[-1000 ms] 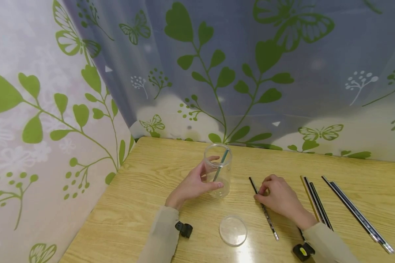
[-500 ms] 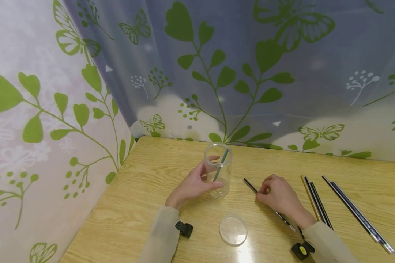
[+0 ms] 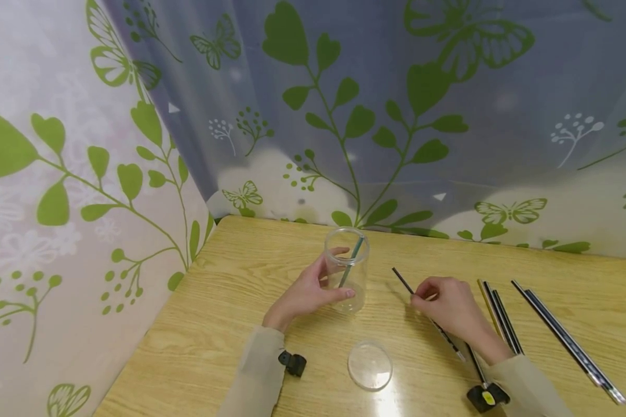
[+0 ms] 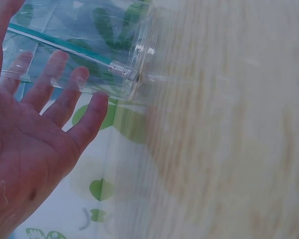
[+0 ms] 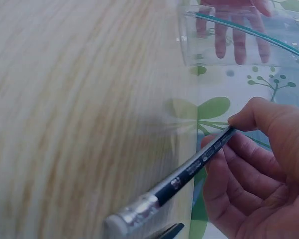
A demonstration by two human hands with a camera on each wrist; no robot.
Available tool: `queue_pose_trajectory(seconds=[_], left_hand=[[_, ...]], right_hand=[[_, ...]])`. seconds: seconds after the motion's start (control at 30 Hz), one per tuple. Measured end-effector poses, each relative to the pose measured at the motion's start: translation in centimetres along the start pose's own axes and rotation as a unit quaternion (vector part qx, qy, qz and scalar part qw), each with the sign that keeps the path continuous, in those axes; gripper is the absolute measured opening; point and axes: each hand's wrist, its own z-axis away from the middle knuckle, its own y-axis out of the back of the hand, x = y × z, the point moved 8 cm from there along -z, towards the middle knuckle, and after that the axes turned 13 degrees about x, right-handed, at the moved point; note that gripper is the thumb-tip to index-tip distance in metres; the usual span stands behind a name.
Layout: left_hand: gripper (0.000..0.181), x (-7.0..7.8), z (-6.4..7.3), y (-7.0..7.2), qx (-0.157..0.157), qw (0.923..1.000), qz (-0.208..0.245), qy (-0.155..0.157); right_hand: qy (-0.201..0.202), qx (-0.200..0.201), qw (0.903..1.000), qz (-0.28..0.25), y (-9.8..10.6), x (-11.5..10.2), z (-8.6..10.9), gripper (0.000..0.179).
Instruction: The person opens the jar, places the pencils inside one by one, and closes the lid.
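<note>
My left hand [image 3: 310,289] holds a clear jar [image 3: 359,285] standing on the table, thumb on the near side and fingers around the back. Inside the jar leans a green pencil [image 3: 350,262], its metal-capped end at the bottom in the left wrist view. To the jar's right, my right hand [image 3: 448,307] pinches a black pencil [image 3: 403,281] between thumb and fingertips. That pencil tilts, its far end raised and casting a shadow on the table. In the right wrist view the pencil's white eraser [image 5: 117,225] points down toward the wood.
A round clear lid [image 3: 370,365] lies in front of the jar. Right of my right hand lie a gold pencil [image 3: 487,301] and black pencils [image 3: 507,319]. Another pair of dark pencils [image 3: 558,331] lies farther right. A patterned curtain [image 3: 313,191] hangs along the table's back edge.
The black pencil has turned under my right fingers and its far end has risen off the table. My right hand has shifted slightly right. My left hand stays on the jar.
</note>
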Motion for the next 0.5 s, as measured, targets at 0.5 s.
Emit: queue_pose_trajectory(seconds=[0.5], left_hand=[[0.081,-0.1,0.0,0.0,-0.001,1.0,-0.002,-0.002]], right_hand=[[-0.009,0.032,0.9978,-0.057,2.2,-0.1,0.1,0.024]])
